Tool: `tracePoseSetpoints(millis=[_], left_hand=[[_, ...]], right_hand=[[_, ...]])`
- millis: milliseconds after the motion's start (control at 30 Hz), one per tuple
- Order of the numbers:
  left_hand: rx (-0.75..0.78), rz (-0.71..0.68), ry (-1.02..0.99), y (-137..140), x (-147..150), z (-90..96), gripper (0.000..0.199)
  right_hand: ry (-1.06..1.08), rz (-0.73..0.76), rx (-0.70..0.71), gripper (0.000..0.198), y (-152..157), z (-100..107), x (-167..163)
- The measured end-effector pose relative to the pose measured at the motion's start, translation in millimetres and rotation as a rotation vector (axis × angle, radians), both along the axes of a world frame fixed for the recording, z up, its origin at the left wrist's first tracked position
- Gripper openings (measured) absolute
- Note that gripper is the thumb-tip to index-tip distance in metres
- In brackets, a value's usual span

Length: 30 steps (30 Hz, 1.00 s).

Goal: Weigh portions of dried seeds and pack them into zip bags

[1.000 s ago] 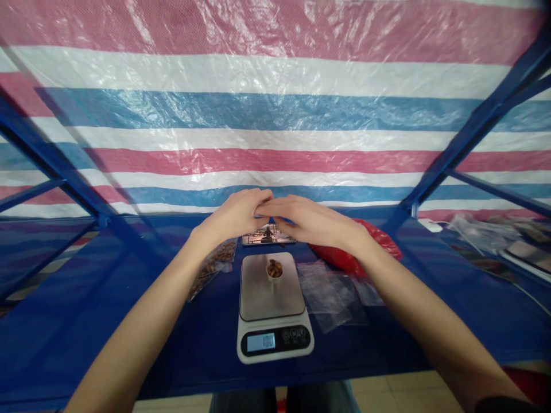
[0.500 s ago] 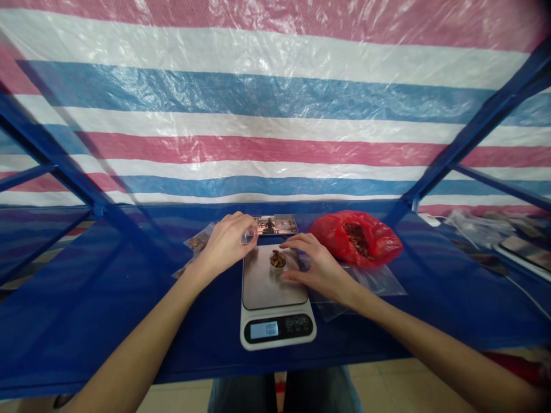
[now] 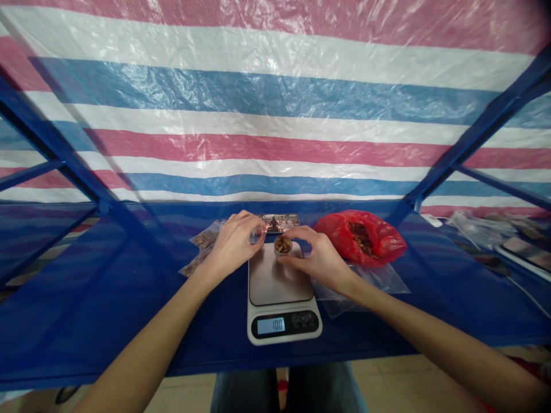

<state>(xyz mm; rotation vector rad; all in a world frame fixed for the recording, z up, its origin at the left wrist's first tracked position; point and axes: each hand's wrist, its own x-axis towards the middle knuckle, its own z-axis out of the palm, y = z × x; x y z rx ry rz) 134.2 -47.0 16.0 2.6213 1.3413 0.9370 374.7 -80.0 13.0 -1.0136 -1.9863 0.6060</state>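
My right hand (image 3: pixel 316 252) grips a small clear cup (image 3: pixel 283 246) filled with brown dried pieces, thumb and forefinger on either side. The cup is over the far part of the metal plate of a white kitchen scale (image 3: pixel 279 281) and leans towards me. The scale's lit display (image 3: pixel 271 326) shows the digits 100; a decimal point is hard to make out. Beside the scale's far left corner, my left hand (image 3: pixel 239 238) is closed round a small clear plastic piece with a rounded opening (image 3: pixel 257 234). Whether that is a bag or a cup I cannot tell.
An open red plastic bag (image 3: pixel 340 229) of brown pieces stands at the right, with flat clear bags (image 3: pixel 387 280) under it. Filled clear bags (image 3: pixel 204 244) lie left of my left hand. Behind the scale is a phone-like screen (image 3: pixel 282 222). Blue frame bars (image 3: pixel 465 149) slope up both sides.
My right hand has closed on the cup and shifted it towards the scale's far edge, tipping it slightly towards me. The left hand keeps its clear plastic piece. The view has shifted slightly.
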Motion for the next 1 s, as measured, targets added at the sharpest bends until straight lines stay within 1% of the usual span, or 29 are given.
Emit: tracePoseSetpoints(millis=[67,167,300,467,600,767,900,1000], left_hand=[[-0.001,-0.011,-0.005,0,0,-0.8,0.013],[-0.018,-0.012,-0.031,-1,0,-0.2,0.023],[-0.019,0.013,-0.046,-2,0,2.5,0.035],[-0.022,0.056,-0.054,-4,0,6.4,0.031],[-0.025,0.080,-0.065,-4,0,7.7,0.028],[-0.019,0.097,-0.048,-4,1,4.3,0.027],[-0.052,0.127,-0.081,-3,3,2.7,0.024],[-0.095,0.169,-0.163,-1,4,2.1,0.022]], right_hand=[[0.003,0.018,0.032,0.030,5,11,-4],[-0.060,0.060,0.094,0.030,13,25,-11],[-0.193,0.090,0.138,0.024,19,34,-19],[-0.289,0.040,0.150,0.032,20,42,-25],[-0.346,0.036,0.178,0.030,21,47,-27],[-0.402,0.058,0.233,0.023,26,49,-30],[-0.530,0.068,0.333,0.020,28,55,-35],[-0.644,0.072,0.441,0.021,28,62,-42]])
